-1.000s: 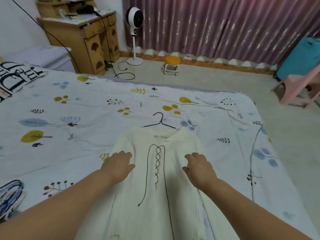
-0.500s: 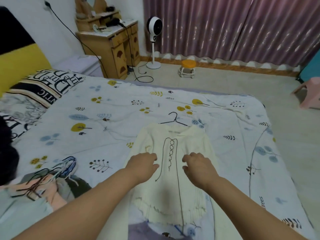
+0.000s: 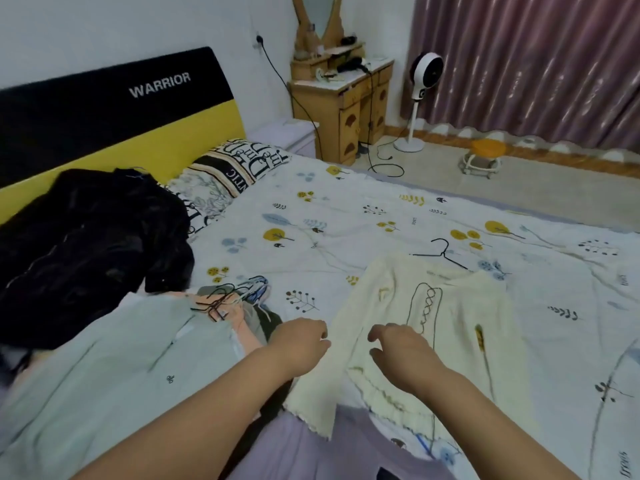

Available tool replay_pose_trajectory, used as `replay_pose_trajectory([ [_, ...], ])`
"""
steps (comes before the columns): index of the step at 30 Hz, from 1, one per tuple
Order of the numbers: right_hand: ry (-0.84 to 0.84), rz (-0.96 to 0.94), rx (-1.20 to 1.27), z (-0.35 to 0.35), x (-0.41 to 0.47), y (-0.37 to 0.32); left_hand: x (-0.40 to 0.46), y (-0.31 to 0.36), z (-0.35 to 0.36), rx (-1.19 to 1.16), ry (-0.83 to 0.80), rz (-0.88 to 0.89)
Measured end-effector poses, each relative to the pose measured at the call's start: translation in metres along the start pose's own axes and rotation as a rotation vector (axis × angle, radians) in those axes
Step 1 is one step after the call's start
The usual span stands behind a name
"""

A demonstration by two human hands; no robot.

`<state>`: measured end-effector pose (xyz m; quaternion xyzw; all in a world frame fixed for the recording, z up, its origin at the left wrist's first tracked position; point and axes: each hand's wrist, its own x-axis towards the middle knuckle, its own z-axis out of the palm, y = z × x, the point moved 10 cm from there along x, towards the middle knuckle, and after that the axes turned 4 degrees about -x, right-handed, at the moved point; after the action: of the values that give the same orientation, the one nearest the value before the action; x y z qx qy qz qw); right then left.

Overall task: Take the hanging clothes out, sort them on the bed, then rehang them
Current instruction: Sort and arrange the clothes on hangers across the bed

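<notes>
A cream knit top with black front lacing lies flat on the floral bedspread, still on its black wire hanger. My left hand hovers at the top's left edge and my right hand over its lower part; both have loosely curled fingers and hold nothing. To the left lies a pile of clothes: a pale green garment, peach and dark pieces, with a bunch of hangers on it. A heap of black clothes sits near the headboard. A lilac garment lies in front of me.
The black and yellow headboard and patterned pillows are at the left. Beyond the bed stand a wooden dressing table, a white pedestal fan, a small orange stool and maroon curtains.
My view has swung left, bringing the clothes pile and headboard into sight. Both hands have slid down and left off the cream top's chest toward its lower left edge.
</notes>
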<state>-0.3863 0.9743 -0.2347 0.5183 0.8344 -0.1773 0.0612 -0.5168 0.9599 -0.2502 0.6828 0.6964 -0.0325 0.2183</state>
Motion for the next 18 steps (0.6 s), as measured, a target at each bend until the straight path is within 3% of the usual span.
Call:
replay_pose_trajectory([
  [12, -0.088, -0.064, -0.014, 0.062, 0.034, -0.115, -0.049, -0.152, 0.008, -0.090, 0.014, -0.222],
  [18, -0.126, -0.037, 0.022, 0.102, 0.077, -0.182, -0.041, -0.230, 0.024, -0.041, -0.038, -0.203],
])
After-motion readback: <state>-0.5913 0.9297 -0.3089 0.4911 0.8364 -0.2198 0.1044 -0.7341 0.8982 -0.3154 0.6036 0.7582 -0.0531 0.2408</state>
